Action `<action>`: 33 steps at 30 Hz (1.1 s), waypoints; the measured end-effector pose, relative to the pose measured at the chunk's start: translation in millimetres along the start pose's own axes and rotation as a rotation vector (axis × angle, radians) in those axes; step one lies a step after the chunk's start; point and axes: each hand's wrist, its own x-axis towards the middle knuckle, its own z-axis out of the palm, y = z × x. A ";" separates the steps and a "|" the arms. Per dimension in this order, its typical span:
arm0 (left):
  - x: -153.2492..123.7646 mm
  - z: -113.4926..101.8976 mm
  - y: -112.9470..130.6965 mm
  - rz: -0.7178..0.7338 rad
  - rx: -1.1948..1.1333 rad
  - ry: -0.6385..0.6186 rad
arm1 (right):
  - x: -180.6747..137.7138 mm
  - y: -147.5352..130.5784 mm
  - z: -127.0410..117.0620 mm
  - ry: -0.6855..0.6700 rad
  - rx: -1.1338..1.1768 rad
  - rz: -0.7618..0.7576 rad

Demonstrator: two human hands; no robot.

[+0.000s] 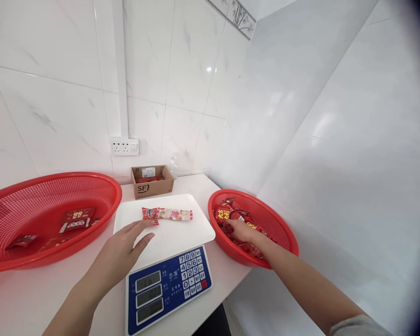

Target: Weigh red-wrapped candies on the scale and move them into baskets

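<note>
- Red mesh basket, L side (56, 196), wide rim, on white table (28, 298). Few dark-red pkts inside: printed pkt (79, 214) twd its R side, small pkt (22, 241) nr the front, others partly cut off by rim.
- White wall socket (125, 146) w/ switch, at foot of vert. conduit (121, 70), above table.
- L hand (128, 242) over the scale pan, palm down. Fingers slightly bent, thumb well apart from them, gap between; nothing pinched. Fingertips at lower edge of small red pkt (150, 213); can't tell if pressing on it.
- Cardboard box (154, 187) mkd "SF" behind pan, white label, some red inside.
- White pan (175, 238) bears the small red pkt plus pink/white wrapped bar (175, 214), lying end to end, bar on R.
- Blue scale panel (170, 284) in front of pan: 3 displays L, keypad R, one red key.
- R hand (243, 232) down in R red basket (280, 228), among red pkts w/ yellow lettering (222, 213). Fingers partly hidden; can't tell how far closed or what's held.
- Grey sleeve (357, 326) on R arm, bottom R.
</note>
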 end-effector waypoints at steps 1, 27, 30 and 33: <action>0.0 -0.7 0.2 -0.001 0.001 0.000 | -0.4 -0.6 -5.2 -0.012 0.025 0.007; -3.5 3.3 17.8 -0.041 -0.287 -0.080 | -34.2 -58.7 -44.8 0.404 0.606 -0.097; -7.2 6.8 28.4 -0.057 -0.523 -0.153 | -50.3 -100.1 -36.1 0.286 0.661 -0.222; -8.9 9.5 37.0 -0.076 -0.772 -0.185 | -62.7 -135.4 -20.0 0.123 0.754 -0.397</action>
